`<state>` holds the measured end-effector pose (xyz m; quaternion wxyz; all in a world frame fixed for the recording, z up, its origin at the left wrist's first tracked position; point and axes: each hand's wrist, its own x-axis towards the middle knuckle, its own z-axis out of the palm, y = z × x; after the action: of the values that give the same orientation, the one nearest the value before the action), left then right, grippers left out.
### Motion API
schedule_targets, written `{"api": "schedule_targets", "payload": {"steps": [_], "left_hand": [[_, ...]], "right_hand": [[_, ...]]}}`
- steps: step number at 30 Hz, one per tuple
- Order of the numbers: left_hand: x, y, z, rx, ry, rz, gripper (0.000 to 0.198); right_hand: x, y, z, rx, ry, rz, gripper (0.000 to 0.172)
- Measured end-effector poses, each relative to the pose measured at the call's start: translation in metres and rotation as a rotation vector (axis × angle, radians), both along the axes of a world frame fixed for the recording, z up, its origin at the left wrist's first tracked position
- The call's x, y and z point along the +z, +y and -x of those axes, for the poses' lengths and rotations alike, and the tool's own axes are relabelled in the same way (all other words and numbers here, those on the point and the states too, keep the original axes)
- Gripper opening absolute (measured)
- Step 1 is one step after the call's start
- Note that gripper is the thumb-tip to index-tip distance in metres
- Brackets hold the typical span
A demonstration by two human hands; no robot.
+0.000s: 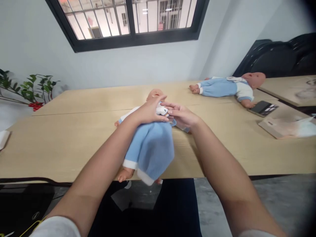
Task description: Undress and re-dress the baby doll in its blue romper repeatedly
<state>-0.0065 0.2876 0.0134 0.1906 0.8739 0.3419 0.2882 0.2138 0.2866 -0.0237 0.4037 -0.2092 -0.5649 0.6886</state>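
A baby doll (154, 93) in a blue and white outfit lies on its back at the front of the table, head away from me, one bare foot by the edge. My left hand (149, 111) curves over the doll's chest, thumb and fingers around a white piece with a printed eye (162, 111) on the front of the outfit. From the other side, my right hand (182, 115) pinches the edge of that piece. A thin light-blue loop (173, 122) shows below the right fingers. The blue trousers (155, 149) bulge toward me. My fingers partly hide the chest.
A second doll (222, 87) in similar clothes lies at the back right of the table (74, 141). Near it are a dark flat case (263, 108) and an open cardboard box (278, 126). A leafy plant (34, 87) stands at the left, below a barred window (133, 19).
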Motion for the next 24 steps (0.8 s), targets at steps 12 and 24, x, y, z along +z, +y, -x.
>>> {"api": "schedule_targets", "payload": {"steps": [12,24], "left_hand": [[-0.003,0.027,0.029,-0.123,-0.373,0.929,0.052],[0.011,0.012,0.017,-0.229,-0.108,0.636,0.064]], "right_hand": [[0.007,-0.008,-0.01,0.214,-0.313,0.065,0.046],[-0.011,-0.005,0.027,-0.357,-0.117,-0.053,0.044]]}}
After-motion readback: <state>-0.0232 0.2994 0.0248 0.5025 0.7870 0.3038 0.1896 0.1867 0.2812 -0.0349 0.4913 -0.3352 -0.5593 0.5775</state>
